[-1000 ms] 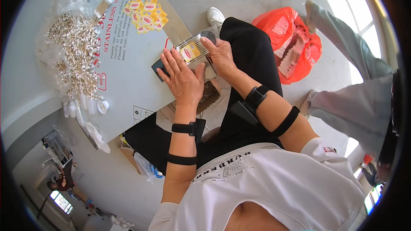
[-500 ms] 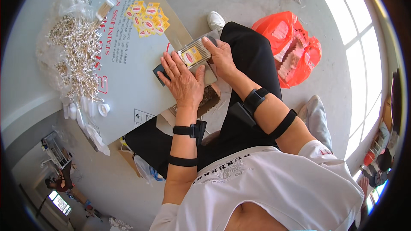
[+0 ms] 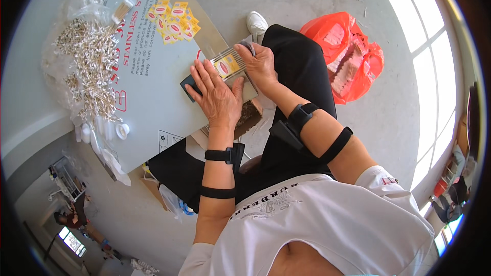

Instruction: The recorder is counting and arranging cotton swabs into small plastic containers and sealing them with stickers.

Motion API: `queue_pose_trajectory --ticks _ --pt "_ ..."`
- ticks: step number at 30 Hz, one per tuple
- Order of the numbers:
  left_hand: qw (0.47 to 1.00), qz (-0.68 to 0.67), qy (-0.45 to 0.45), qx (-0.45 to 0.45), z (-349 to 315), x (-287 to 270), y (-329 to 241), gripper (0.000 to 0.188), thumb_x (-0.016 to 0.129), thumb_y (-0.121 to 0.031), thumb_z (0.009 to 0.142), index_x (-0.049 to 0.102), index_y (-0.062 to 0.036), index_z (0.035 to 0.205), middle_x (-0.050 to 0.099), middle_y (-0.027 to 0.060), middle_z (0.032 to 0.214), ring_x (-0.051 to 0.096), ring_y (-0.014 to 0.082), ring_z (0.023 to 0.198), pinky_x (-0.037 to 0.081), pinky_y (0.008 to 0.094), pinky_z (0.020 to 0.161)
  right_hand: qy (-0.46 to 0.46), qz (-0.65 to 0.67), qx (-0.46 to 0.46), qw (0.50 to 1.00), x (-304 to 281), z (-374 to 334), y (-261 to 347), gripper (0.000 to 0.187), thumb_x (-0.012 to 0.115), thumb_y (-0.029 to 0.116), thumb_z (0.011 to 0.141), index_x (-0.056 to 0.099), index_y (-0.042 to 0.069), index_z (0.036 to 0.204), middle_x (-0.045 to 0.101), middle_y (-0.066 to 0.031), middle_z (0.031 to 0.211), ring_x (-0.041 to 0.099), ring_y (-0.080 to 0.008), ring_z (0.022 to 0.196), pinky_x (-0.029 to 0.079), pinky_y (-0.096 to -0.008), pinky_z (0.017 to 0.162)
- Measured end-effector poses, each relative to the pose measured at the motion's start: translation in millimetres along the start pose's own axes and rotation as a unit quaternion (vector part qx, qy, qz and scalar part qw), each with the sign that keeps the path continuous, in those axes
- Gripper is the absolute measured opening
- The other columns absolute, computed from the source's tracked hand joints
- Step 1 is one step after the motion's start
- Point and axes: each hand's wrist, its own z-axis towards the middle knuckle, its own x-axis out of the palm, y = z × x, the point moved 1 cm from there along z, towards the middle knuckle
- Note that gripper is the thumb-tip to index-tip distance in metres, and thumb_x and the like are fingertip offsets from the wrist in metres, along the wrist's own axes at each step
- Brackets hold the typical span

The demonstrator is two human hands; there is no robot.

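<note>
A clear plastic pack of cotton swabs (image 3: 226,65) with a yellow label lies at the table's edge, between my hands. My left hand (image 3: 219,94) rests with its fingers stretched out over the pack's near left end and a dark flat piece (image 3: 188,88) beneath. At the pack's other end, my right hand (image 3: 259,65) is closed on the plastic, thumb on top and the other fingers mostly hidden. Loose yellow labels (image 3: 174,23) are piled farther up the table. To the left, loose cotton swabs (image 3: 89,61) spill in a heap from clear plastic.
The grey table (image 3: 148,97) carries a small bundle of swabs (image 3: 123,9) and a white roll (image 3: 122,131). Below its edge stands an open cardboard box (image 3: 250,117). A red bag (image 3: 327,25) holding pink-and-white packs sits on the floor at right.
My right hand has shifted slightly left and its thumb has moved at the pack's end, where the plastic looks more folded. My left hand stays nearly in place.
</note>
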Motion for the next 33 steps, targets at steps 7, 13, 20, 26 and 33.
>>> queue_pose_trajectory --ticks 7,13,20,26,33 --pt "0.999 -0.042 -0.033 0.004 -4 -2 9 0.088 0.050 -0.057 0.092 0.019 0.0012 0.151 0.019 0.0236 0.156 0.012 0.0385 0.147 0.009 0.0593 0.114 0.035 0.068 0.089 0.993 -14 -7 13 0.030 0.073 0.031 0.086 0.066 0.003 0.095 0.062 0.0025 0.076 0.055 -0.0062 0.071 0.044 -0.0243 0.061" --pt "0.999 -0.044 0.000 0.013 -6 -5 11 0.089 0.053 -0.054 0.092 0.016 0.0004 0.152 0.015 0.0223 0.158 0.010 0.0376 0.147 0.006 0.0591 0.115 0.113 -0.491 -0.322 0.801 -36 -8 64 0.074 0.082 0.021 0.060 0.056 0.009 0.129 0.043 -0.0127 0.141 0.035 -0.0283 0.137 0.031 -0.0439 0.107" --pt "0.999 -0.047 0.010 0.010 -6 -3 10 0.081 0.046 -0.052 0.096 0.016 -0.0016 0.152 0.014 0.0205 0.159 0.008 0.0367 0.148 0.004 0.0591 0.115 0.261 -0.521 -0.363 0.727 -19 10 64 0.064 0.082 0.021 0.059 0.063 0.013 0.119 0.045 -0.0090 0.140 0.030 -0.0294 0.140 0.025 -0.0515 0.109" --pt "0.999 -0.031 0.023 0.009 -6 -5 6 0.082 0.046 -0.052 0.096 0.016 -0.0003 0.152 0.014 0.0221 0.159 0.007 0.0372 0.148 0.003 0.0616 0.114 0.256 -0.498 -0.359 0.747 -15 9 58 0.057 0.082 0.019 0.059 0.067 0.015 0.114 0.048 -0.0054 0.138 0.032 -0.0290 0.139 0.024 -0.0528 0.108" --pt "0.999 -0.032 0.000 0.013 -16 -4 -3 0.089 0.049 -0.055 0.093 0.015 0.0049 0.150 0.013 0.0273 0.157 0.008 0.0412 0.147 0.006 0.0608 0.114 0.251 -0.492 -0.350 0.757 -17 9 58 0.059 0.084 0.021 0.059 0.067 0.019 0.115 0.048 -0.0051 0.138 0.030 -0.0293 0.140 0.023 -0.0556 0.109"
